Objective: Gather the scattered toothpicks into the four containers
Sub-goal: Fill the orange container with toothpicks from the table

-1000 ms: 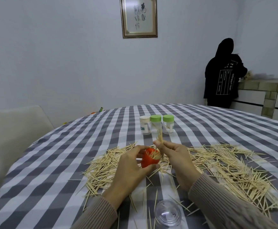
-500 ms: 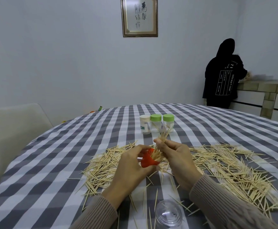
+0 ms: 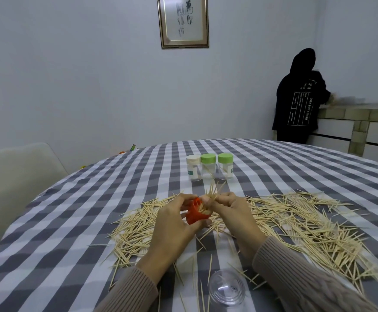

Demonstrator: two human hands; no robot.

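At frame centre we held the orange container in our left hand, grip curled round it. Our right hand pinched a toothpick bundle at its mouth. Scattered toothpicks covered the desk; three capped containers stood beyond, upper centre.

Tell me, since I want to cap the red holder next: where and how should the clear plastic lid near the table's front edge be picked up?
Grip the clear lid by its round side wall, thumb and fingers on opposite sides, coming straight down from above. It seems to sit flat on the checked tablecloth like a small dome, so nothing offers an underside hold. Loose toothpicks lie beside it; a top-down pinch likely avoids scattering them.
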